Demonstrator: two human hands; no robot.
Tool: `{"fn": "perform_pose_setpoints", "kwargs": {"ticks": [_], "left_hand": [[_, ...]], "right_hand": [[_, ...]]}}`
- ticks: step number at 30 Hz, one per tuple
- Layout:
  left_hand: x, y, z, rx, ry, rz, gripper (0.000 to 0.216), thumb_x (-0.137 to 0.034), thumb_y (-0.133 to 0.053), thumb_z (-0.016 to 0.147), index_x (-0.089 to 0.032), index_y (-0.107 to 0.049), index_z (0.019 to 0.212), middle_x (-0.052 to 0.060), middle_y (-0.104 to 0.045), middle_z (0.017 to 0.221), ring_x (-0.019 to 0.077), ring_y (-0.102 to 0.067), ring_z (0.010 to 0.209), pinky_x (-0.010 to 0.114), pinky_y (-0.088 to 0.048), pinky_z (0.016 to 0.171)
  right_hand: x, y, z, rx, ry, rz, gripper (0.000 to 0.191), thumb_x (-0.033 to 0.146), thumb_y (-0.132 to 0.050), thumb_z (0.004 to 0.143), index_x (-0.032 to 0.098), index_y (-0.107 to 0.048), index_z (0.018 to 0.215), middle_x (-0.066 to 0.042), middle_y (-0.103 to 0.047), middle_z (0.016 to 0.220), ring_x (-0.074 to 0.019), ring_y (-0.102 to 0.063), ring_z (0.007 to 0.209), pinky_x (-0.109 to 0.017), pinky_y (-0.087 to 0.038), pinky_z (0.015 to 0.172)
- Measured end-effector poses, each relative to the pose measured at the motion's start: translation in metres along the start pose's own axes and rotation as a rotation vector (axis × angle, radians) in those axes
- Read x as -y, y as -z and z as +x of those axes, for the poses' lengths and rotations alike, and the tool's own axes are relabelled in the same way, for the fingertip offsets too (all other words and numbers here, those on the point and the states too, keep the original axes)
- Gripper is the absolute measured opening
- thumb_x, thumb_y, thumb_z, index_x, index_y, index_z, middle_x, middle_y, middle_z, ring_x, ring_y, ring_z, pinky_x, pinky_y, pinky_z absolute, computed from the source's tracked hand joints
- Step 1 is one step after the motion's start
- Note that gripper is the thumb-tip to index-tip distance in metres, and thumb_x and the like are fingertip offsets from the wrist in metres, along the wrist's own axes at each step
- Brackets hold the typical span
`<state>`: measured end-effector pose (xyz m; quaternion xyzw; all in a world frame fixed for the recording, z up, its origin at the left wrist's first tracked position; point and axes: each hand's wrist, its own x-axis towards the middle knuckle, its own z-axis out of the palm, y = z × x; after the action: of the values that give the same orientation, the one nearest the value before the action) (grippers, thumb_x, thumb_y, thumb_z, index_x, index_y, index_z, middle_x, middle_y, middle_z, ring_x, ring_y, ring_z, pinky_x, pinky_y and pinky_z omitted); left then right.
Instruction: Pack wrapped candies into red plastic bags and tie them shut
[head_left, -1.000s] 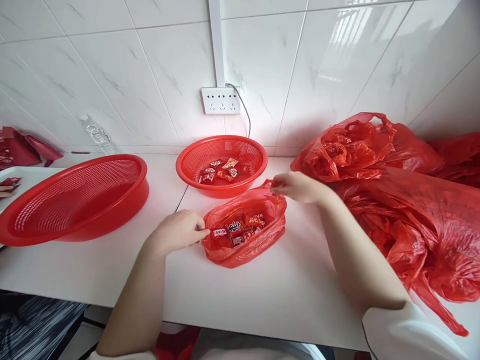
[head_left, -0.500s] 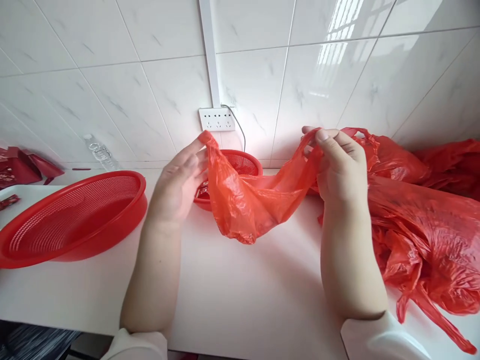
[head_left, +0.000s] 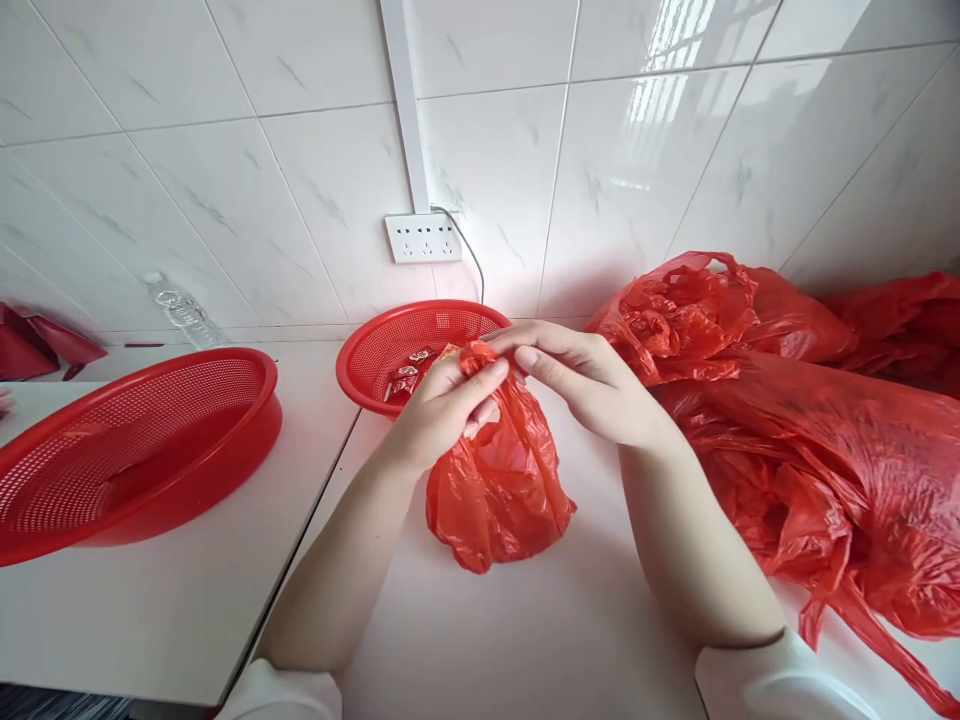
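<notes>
Both hands meet at the neck of the small red bag [head_left: 499,485]. Your left hand [head_left: 442,415] pinches the gathered top. Your right hand [head_left: 592,390] seems to nip it too, thumb hidden. The bag hangs straight down from the grip, its bottom on the white table [head_left: 525,640]. It is thin, crinkled and bulging low.

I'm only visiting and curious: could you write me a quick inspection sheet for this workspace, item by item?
Surface: white table, with a seam running between two slabs.
Job's things: small red bag, gathered at its top, contents hidden.
Clutter: small red basket holding wrapped sweets; large red basket; pile of red bags; clear bottle lying by the wall.
Grippers: left hand pinches the bag's top; right hand meets it with its fingertips, grip unclear.
Cables: one cable runs down from the wall socket.
Surroundings: white tiled wall.
</notes>
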<state>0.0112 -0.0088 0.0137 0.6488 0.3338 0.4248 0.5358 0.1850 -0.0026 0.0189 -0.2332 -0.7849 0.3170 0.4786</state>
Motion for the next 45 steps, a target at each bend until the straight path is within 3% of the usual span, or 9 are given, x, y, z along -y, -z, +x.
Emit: {"fn": "perform_pose_setpoints", "kwargs": {"ticks": [8,14,17,21,25,32,37,41,45], "left_hand": [[0.005,0.014,0.007,-0.076,0.051,-0.12,0.027,-0.045,-0.051,0.091,-0.018,-0.059,0.092,-0.001,-0.06,0.061,0.0076,-0.051,0.041,0.019,-0.036,0.04],[-0.003,0.022,0.006,0.04,0.24,-0.332,0.02,-0.039,-0.047,0.093,-0.021,-0.055,0.088,0.001,-0.062,0.073,0.0105,-0.061,0.06,0.021,-0.049,0.056],[-0.005,0.019,0.0,0.008,0.0,0.081,0.025,-0.038,-0.042,0.095,-0.02,-0.051,0.079,0.001,-0.059,0.072,0.0123,-0.061,0.06,0.024,-0.049,0.057],[0.006,0.025,-0.003,-0.092,-0.61,0.951,0.017,-0.021,-0.05,0.088,-0.019,-0.052,0.072,0.002,-0.06,0.073,0.014,-0.059,0.065,0.026,-0.047,0.061],[0.02,0.032,0.002,0.019,-0.961,1.108,0.012,-0.009,-0.048,0.084,-0.02,-0.053,0.08,0.009,-0.065,0.105,0.0169,-0.062,0.082,0.03,-0.051,0.072],[0.022,0.026,0.006,0.117,-0.775,0.798,0.02,-0.011,-0.043,0.091,-0.019,-0.06,0.087,0.008,-0.064,0.109,0.0169,-0.062,0.091,0.033,-0.051,0.084],[0.021,0.034,0.009,-0.12,-0.812,0.78,0.033,-0.025,-0.038,0.097,-0.024,-0.063,0.118,0.008,-0.061,0.115,0.0183,-0.061,0.103,0.033,-0.052,0.086],[0.009,0.047,0.003,-0.227,-0.737,0.988,0.032,-0.029,-0.039,0.097,-0.022,-0.07,0.105,0.006,-0.067,0.105,0.0176,-0.063,0.096,0.03,-0.05,0.079],[-0.011,0.067,-0.013,-0.247,-0.608,1.176,0.034,-0.03,-0.044,0.094,-0.019,-0.064,0.07,0.003,-0.063,0.073,0.0137,-0.058,0.065,0.027,-0.042,0.059]], "right_hand": [[-0.005,0.016,-0.007,-0.174,-0.014,-0.137,0.011,0.011,-0.06,0.076,0.019,-0.058,0.084,-0.001,-0.062,0.083,-0.0124,-0.056,0.071,-0.026,-0.049,0.067],[0.01,0.028,-0.016,0.322,0.01,-0.213,0.015,0.006,-0.058,0.075,0.021,-0.059,0.074,0.001,-0.064,0.079,-0.0124,-0.06,0.073,-0.025,-0.049,0.066],[0.016,0.029,-0.017,0.382,-0.013,-0.202,0.008,0.015,-0.061,0.082,0.022,-0.065,0.082,0.001,-0.068,0.084,-0.0127,-0.063,0.076,-0.025,-0.051,0.067],[0.007,0.027,-0.013,0.078,-0.071,-0.005,0.012,0.03,-0.059,0.089,0.021,-0.066,0.091,-0.002,-0.068,0.087,-0.014,-0.063,0.078,-0.028,-0.054,0.072],[-0.019,0.018,-0.003,-0.028,-0.175,0.153,0.03,0.034,-0.052,0.093,0.024,-0.059,0.12,-0.005,-0.06,0.122,-0.0183,-0.06,0.105,-0.035,-0.052,0.09],[-0.048,0.011,0.006,-0.042,-0.184,0.346,0.021,0.029,-0.067,0.082,0.02,-0.067,0.102,-0.003,-0.068,0.092,-0.0142,-0.062,0.08,-0.031,-0.053,0.078],[-0.044,0.016,0.0,-0.006,-0.246,0.499,0.014,0.033,-0.066,0.082,0.02,-0.066,0.084,-0.005,-0.068,0.106,-0.0179,-0.063,0.093,-0.035,-0.049,0.088],[-0.034,0.022,-0.003,0.08,-0.192,0.617,0.023,0.037,-0.066,0.079,0.019,-0.058,0.065,-0.005,-0.062,0.123,-0.0253,-0.056,0.114,-0.043,-0.042,0.1],[-0.025,0.042,-0.011,0.034,-0.187,0.278,0.05,0.06,-0.046,0.088,0.02,-0.055,0.059,-0.006,-0.065,0.111,-0.0259,-0.056,0.112,-0.043,-0.039,0.101]]}}
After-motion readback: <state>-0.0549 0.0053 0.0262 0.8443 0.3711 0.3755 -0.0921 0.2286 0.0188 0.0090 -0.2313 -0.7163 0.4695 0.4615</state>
